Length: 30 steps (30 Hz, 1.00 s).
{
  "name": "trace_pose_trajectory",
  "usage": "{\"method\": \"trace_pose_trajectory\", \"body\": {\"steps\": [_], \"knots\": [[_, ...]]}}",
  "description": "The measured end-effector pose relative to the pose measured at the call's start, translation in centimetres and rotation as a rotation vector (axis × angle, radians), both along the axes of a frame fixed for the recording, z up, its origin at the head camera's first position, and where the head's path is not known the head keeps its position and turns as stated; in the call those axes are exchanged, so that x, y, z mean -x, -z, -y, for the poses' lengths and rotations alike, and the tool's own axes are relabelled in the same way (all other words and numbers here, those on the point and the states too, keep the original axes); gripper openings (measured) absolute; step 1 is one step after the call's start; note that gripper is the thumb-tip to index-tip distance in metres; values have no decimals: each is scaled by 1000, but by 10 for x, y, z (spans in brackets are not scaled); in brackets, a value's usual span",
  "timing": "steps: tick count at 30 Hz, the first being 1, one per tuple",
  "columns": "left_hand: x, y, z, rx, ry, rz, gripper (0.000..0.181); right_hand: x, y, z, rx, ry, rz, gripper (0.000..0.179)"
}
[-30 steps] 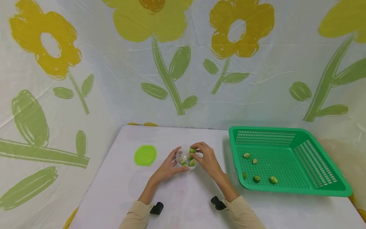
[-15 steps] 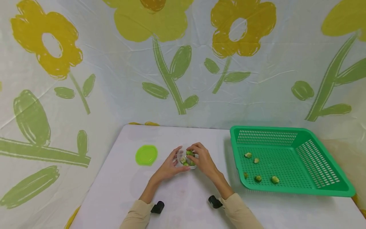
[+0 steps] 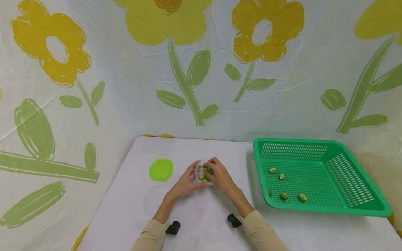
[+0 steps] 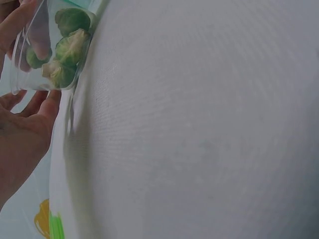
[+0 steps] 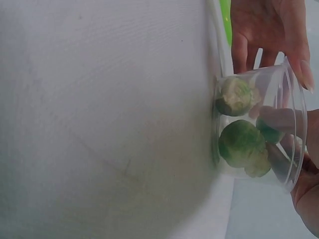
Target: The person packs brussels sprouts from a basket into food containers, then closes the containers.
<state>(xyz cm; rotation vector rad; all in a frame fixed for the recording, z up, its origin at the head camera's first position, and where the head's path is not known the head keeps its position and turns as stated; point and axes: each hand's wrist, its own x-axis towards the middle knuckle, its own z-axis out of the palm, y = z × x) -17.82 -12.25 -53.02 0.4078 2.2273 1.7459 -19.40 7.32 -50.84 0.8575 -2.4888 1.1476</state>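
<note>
A clear round plastic tub (image 5: 271, 79) stands on the white table with several Brussels sprouts (image 5: 241, 144) inside. My left hand (image 3: 184, 184) holds the tub from its left side, thumb near the front and fingers round the back. The right hand (image 3: 221, 177) reaches over the rim with its fingertips down in the tub. Through the clear wall, in the right wrist view, its fingers pinch one Brussels sprout (image 5: 269, 132) above the others. In the left wrist view other sprouts (image 4: 70, 47) lie against the tub's bottom.
A bright green lid (image 3: 161, 170) lies flat to the left of the tub. On the right stands a large green perforated basket (image 3: 314, 210), holding several loose sprouts (image 3: 302, 197). A flower-printed cloth (image 3: 135, 97) hangs behind the table.
The right hand has moved left and down, taking its sprout from above the tub's right rim to inside it. The left hand keeps its hold on the tub.
</note>
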Motion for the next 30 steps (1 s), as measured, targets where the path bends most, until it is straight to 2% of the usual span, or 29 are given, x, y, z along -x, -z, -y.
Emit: {"method": "trace_pose_trajectory", "body": {"steps": [11, 19, 25, 30], "knots": [[-2, -2, 0, -13, 2, 10, 104, 1, -1, 5, -68, 14, 31, 23], [-1, -2, 0, -14, 13, 6, 105, 0, -3, 4, -66, -8, 48, 24], [-1, -2, 0, -11, 12, 2, 103, 1, -5, 1, -64, -56, 78, 27], [-1, -1, 0, -12, 7, 7, 104, 1, -6, -2, -72, -69, 51, 31]]}}
